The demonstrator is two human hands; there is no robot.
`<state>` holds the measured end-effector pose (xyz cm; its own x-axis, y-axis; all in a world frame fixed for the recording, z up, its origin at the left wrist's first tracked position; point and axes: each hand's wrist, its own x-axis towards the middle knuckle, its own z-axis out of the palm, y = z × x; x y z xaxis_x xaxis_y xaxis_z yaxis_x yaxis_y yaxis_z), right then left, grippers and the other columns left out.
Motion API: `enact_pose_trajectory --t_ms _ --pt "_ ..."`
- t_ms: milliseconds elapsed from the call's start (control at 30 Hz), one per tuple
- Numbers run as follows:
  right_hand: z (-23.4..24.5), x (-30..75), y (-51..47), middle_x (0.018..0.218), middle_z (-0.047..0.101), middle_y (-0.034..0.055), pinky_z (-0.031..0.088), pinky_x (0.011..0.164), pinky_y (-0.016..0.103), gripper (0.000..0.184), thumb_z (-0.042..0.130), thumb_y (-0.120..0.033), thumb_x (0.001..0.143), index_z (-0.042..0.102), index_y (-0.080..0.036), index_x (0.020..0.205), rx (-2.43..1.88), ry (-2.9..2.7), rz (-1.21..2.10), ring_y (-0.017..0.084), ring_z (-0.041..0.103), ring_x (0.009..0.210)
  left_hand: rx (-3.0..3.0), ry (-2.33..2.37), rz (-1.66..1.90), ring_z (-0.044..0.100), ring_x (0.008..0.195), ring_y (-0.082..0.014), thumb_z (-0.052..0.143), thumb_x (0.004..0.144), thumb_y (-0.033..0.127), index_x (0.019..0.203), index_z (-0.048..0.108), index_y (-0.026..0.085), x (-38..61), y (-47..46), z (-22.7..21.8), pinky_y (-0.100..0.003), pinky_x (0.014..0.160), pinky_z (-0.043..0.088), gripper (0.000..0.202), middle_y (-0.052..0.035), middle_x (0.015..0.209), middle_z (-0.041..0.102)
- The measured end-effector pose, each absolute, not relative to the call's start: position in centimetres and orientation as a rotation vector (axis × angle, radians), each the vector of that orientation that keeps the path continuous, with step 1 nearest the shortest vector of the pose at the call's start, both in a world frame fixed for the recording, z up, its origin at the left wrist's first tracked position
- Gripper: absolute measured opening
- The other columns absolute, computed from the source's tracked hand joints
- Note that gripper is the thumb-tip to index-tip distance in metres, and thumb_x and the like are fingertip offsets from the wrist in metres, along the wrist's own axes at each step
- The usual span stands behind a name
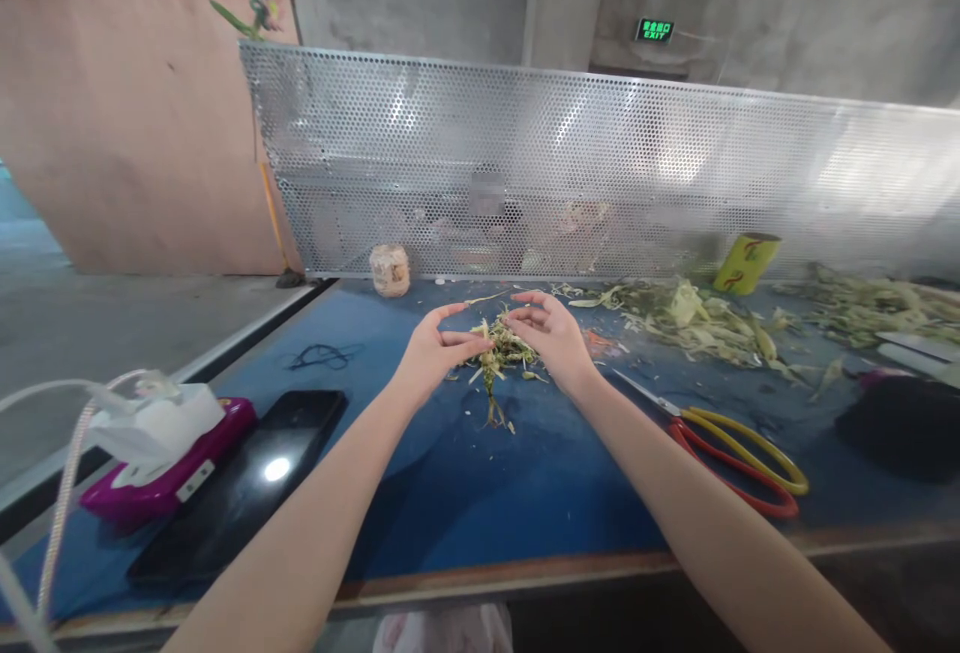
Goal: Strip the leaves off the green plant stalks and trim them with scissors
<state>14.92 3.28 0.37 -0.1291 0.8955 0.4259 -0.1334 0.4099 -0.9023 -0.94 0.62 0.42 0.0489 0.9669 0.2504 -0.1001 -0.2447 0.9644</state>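
Both hands meet over a small clump of dry green and yellow plant stems [496,358] above the blue table [480,493]. My left hand [433,348] pinches the clump from the left, thumb and fingers closed on its strands. My right hand [550,331] holds the right side of the same clump with curled fingers. A few stems hang down from the clump toward the table top.
Scissors [731,443] with red and yellow handles lie to the right. A heap of leaf trimmings [697,318] spreads at the back right near a yellow can [745,263]. A black phone [247,483], a purple device [161,478] and a small jar [390,269] sit left. A perforated metal screen [600,173] stands behind.
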Motion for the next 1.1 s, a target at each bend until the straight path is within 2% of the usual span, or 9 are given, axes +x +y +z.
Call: enact_pose_trajectory --t_ms 133,400,667,833,1100 --pt "0.43 14.61 2.88 0.068 0.059 -0.0023 0.041 0.054 0.023 0.038 0.065 -0.024 0.061 0.044 -0.018 0.092 -0.66 -1.395 1.133 0.01 0.056 0.061 1.274 0.907 1.372 0.065 0.074 -0.0176 0.074 0.055 0.02 0.113 0.041 0.012 -0.69 0.61 0.13 -0.035 0.083 0.042 0.068 -0.0041 0.066 0.069" --pt "0.29 14.21 2.57 0.069 0.06 -0.0018 0.04 0.055 0.022 0.04 0.068 -0.023 0.059 0.045 -0.018 0.092 -0.57 -1.3 1.282 0.009 0.056 0.062 1.219 0.864 1.447 0.065 0.075 -0.0173 0.075 0.053 0.019 0.112 0.041 0.014 -0.78 0.85 0.0 -0.032 0.08 0.043 0.068 -0.005 0.068 0.07" --pt "0.3 14.5 2.58 0.07 0.059 -0.0023 0.039 0.053 0.021 0.04 0.067 -0.024 0.061 0.046 -0.018 0.095 -0.532 -1.341 1.276 0.007 0.052 0.059 1.215 0.844 1.467 0.062 0.064 -0.0122 0.075 0.054 0.019 0.115 0.039 0.013 -0.72 0.54 0.15 -0.027 0.073 0.043 0.071 -0.0021 0.064 0.068" --pt "0.56 14.65 2.27 0.071 0.059 -0.0026 0.039 0.055 0.021 0.038 0.066 -0.023 0.063 0.046 -0.019 0.095 -0.498 -1.402 1.246 0.007 0.051 0.058 1.228 0.842 1.477 0.063 0.066 -0.0137 0.075 0.053 0.021 0.12 0.037 0.014 -0.87 0.67 0.09 -0.029 0.074 0.043 0.077 -0.0033 0.067 0.069" --pt "0.37 14.7 2.38 0.071 0.06 -0.0018 0.041 0.056 0.023 0.036 0.065 -0.022 0.064 0.045 -0.02 0.094 -0.494 -1.435 1.226 0.008 0.052 0.059 1.246 0.888 1.47 0.064 0.068 -0.0152 0.076 0.053 0.021 0.116 0.039 0.013 -0.76 0.69 0.14 -0.031 0.077 0.043 0.074 -0.0024 0.065 0.069"
